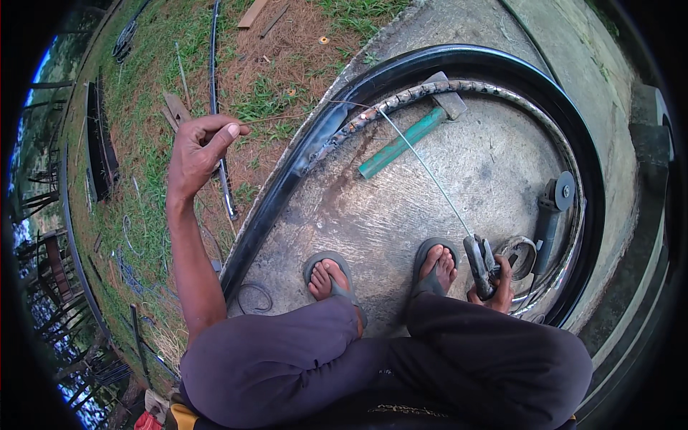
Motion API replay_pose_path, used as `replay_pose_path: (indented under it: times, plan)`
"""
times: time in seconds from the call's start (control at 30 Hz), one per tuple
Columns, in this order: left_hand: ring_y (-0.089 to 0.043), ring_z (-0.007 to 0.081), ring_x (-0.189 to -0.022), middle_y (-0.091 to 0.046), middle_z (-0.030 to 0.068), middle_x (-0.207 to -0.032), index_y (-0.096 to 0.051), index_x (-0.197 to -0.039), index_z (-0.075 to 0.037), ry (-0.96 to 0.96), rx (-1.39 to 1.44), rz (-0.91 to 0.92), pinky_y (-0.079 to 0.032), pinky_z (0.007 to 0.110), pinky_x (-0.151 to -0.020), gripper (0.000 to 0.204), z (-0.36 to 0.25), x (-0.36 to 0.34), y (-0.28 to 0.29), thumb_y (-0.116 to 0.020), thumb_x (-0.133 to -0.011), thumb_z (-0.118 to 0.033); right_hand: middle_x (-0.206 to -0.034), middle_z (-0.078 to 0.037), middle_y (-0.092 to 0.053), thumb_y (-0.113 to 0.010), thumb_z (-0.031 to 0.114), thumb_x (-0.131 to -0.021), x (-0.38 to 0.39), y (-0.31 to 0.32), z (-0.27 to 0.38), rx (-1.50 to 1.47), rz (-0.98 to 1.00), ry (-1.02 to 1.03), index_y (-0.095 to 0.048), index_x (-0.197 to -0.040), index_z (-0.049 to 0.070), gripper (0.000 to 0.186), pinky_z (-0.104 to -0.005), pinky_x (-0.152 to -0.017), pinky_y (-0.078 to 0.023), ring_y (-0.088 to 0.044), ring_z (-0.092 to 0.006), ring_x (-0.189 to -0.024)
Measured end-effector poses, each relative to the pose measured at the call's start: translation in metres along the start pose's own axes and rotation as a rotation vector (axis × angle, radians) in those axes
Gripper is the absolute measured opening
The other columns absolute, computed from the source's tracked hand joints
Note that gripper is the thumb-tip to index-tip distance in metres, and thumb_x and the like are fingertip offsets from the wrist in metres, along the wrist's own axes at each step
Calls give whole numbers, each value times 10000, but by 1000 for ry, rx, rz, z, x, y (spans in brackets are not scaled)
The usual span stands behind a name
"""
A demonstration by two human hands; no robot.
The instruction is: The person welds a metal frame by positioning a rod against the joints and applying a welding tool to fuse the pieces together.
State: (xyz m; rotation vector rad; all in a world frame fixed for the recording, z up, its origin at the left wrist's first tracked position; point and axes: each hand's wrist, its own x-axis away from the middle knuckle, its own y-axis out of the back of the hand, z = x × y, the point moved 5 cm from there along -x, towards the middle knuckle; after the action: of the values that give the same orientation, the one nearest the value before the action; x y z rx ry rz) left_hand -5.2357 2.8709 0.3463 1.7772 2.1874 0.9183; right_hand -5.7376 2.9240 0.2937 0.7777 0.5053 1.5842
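My left hand [204, 149] is raised at the left, thumb and forefinger pinching a thin brownish metal rod [287, 117] that runs right toward the workpiece. Low at the right, my right hand [498, 287] is closed around an electrode holder [479, 264]. A pale welding electrode [426, 168] slants up and left from its jaws. Its tip is close to a bent bar with burnt, bumpy weld marks [351, 127], near the left rod's far end; whether they touch I cannot tell. A large curved black metal piece [589, 154] surrounds the bar.
Inside the curve, a green-handled hammer [401, 143] has its head by the bar. An angle grinder [550, 222] lies at right beside a metal ring [517, 249]. My sandalled feet [331, 278] are on the concrete [373, 215]. Grass [265, 100] and a long dark tube [213, 64] lie left.
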Motion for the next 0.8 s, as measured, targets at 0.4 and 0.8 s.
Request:
replay_pose_path:
  times: [0.4,0.8]
  plan:
    - [-359,43,-559,-499,-50,-627,-695,-864,-9,9,11,-10,-254,237,-503,245,2,0,-1,-624,-864,-244,-784,-173,-636,-586,-28,-628,-2,0,1,60,66,-7,-397,-1300,104,711,-318,-672,-483,-656,-282,-708]
    - [-363,41,-560,-506,-49,-635,-696,-865,-10,10,33,-8,-258,234,-502,249,-1,0,-1,-625,-867,-248,-749,-148,-630,-566,-42,-631,0,-1,-7,20,12,24,-427,-1285,101,684,-298,-664,-477,-644,-252,-673]
